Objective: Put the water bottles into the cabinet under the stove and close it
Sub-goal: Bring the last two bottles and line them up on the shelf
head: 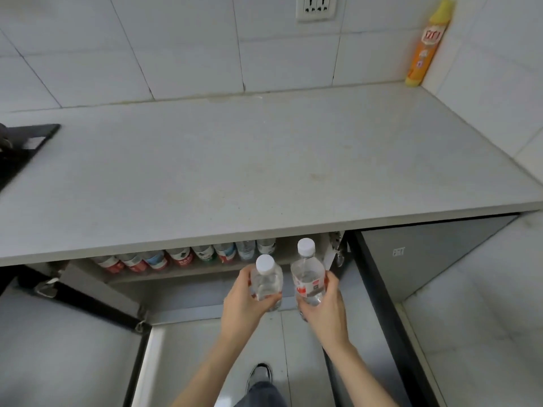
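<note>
two water bottles, white caps up, one per hand, both held upright in the air just below the front edge of the worktop (264, 171) and in front of the open cabinet (302, 251). left bottle (266, 282) clear and unlabelled as far as visible, wrapped by the left hand (245, 301) with thumb across the front. right bottle (308, 277) with a red-and-white label, slightly higher, gripped by the right hand (321, 306) from below and the side. bottles just beside each other, apparently not touching.

behind them, a row of bottles (188, 257) already standing along the shelf (176, 274), packed cap-side under the worktop edge, leaving a free gap only near the shelf's right end, close to the hinge (338, 248).

likely troubles from here: caps knocking the underside of the worktop edge if raised too high on the way in; the tall right bottle especially. tipping a neighbour in the row if pushed in at an angle, with a domino fall along the shelf. two bottles going into one narrow gap together, jamming against each other or the hinge side. wet or smooth plastic slipping from a low grip. right door (411, 259) and left door (73, 295) both swung wide, shin and shoe (260, 374) close between them; closing blocked if a bottle stands proud of the shelf front.
</note>
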